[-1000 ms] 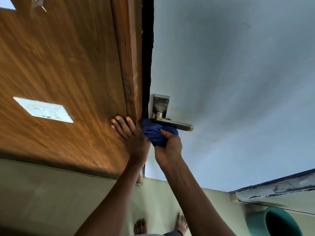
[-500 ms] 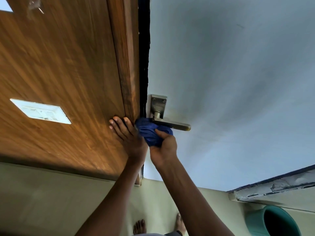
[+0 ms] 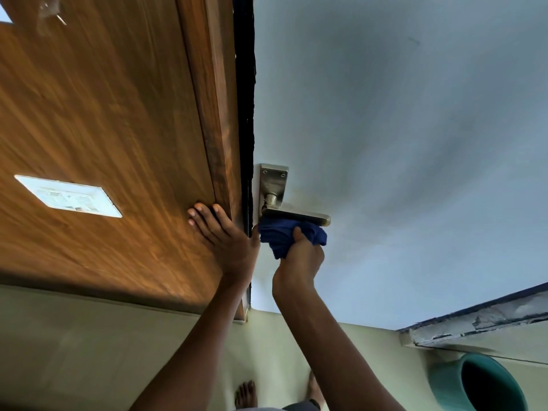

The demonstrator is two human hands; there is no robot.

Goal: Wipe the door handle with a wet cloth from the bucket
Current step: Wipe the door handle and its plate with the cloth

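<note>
A metal lever door handle (image 3: 296,215) on a rectangular plate sits on the pale blue door (image 3: 400,143), close to its left edge. My right hand (image 3: 299,259) is shut on a bunched dark blue cloth (image 3: 281,237), which presses against the underside of the lever. My left hand (image 3: 222,235) lies flat with fingers spread on the wooden panel (image 3: 103,129) beside the door edge, holding nothing. A green bucket (image 3: 480,384) stands on the floor at the lower right; its inside looks dark.
A white switch plate (image 3: 68,195) is set in the wooden panel at the left. A chipped ledge (image 3: 474,321) runs along the door's base at the right. My bare feet (image 3: 246,394) stand on the pale floor below.
The cloth in my right hand has slid to the right along the underside of the lever, from near the door edge toward the lever's middle. My left hand stays on the wood.
</note>
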